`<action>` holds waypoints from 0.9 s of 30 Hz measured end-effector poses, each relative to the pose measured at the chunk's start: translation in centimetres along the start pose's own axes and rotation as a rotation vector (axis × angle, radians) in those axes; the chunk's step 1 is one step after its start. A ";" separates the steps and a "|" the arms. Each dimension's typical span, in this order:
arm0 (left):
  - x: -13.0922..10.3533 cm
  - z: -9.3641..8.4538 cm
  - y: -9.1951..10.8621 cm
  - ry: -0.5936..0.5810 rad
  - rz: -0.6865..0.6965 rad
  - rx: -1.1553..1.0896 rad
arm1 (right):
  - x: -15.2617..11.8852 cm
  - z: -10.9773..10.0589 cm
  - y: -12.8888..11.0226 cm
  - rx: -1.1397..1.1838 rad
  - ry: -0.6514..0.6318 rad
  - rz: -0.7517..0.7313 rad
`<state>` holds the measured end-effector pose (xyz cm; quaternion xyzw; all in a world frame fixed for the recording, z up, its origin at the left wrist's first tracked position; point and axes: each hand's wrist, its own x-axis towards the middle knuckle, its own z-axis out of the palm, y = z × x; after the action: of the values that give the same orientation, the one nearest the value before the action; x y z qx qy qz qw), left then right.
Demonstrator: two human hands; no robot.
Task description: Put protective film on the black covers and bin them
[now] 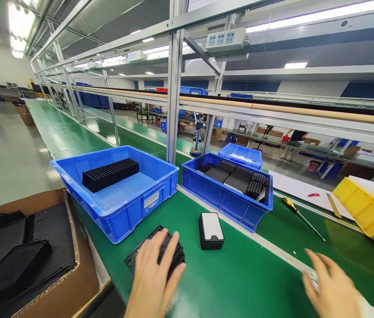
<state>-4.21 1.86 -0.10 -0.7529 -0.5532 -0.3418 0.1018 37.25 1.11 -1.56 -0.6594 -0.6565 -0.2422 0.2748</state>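
Note:
My left hand [157, 269] is spread over a small stack of black plastic housings [147, 249] on the green bench, its fingers apart and partly covering them. At the lower right, my right hand [331, 282] hovers by the pale strip along the bench; its fingers are apart, and a small whitish thing shows beside them, too unclear to name. Between the hands, nearer the left, lies a short stack of black cases [211, 232] with a white panel on top.
A blue bin [130, 216] holds a row of black parts; another blue bin [220, 203] holds more. A cardboard box [84, 274] of black housings stands at left. At right are a screwdriver [301, 215] and a yellow bin [369, 212].

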 end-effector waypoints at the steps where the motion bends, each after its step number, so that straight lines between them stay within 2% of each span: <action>1: -0.2 0.4 0.7 -0.054 0.029 -0.115 | 1.1 1.2 -2.5 0.049 -0.047 -0.025; 4: -0.7 2.3 2.7 -0.296 0.047 -0.434 | 4.0 4.5 -11.1 0.246 -0.245 -0.109; 6: -0.8 3.5 3.5 -0.423 -0.001 -0.610 | 5.4 6.0 -16.2 0.226 -0.351 -0.115; 8: -0.8 4.2 3.7 -0.477 -0.086 -0.754 | 6.3 6.8 -19.7 0.161 -0.426 -0.101; 10: -0.9 4.7 3.5 -0.476 -0.167 -0.857 | 6.7 6.9 -21.3 0.121 -0.461 -0.085; 12: -1.1 5.3 3.3 -0.475 -0.271 -0.952 | 6.6 6.6 -21.3 0.122 -0.463 -0.070; 14: -1.1 6.4 3.4 -0.487 -0.444 -1.126 | 6.2 6.1 -20.5 0.139 -0.458 -0.050; 16: -0.8 7.6 4.0 -0.495 -0.682 -1.421 | 5.5 5.5 -19.6 0.187 -0.450 -0.041; 19: 0.3 8.9 5.3 -0.403 -0.957 -1.793 | 4.6 5.0 -18.7 0.263 -0.450 -0.046; 22: 1.2 9.1 6.3 -0.328 -1.031 -1.815 | 4.4 6.0 -17.7 0.224 -0.521 0.071; 24: 1.2 8.7 6.3 -0.344 -1.042 -1.770 | 4.8 7.4 -16.6 0.203 -0.588 0.161; 27: 0.6 8.2 5.8 -0.379 -1.048 -1.719 | 5.7 9.6 -14.3 0.232 -0.692 0.193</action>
<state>4.41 4.59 -4.55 -0.2765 -0.3877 -0.4996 -0.7237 22.69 11.58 -4.08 -0.7257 -0.6683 0.0978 0.1312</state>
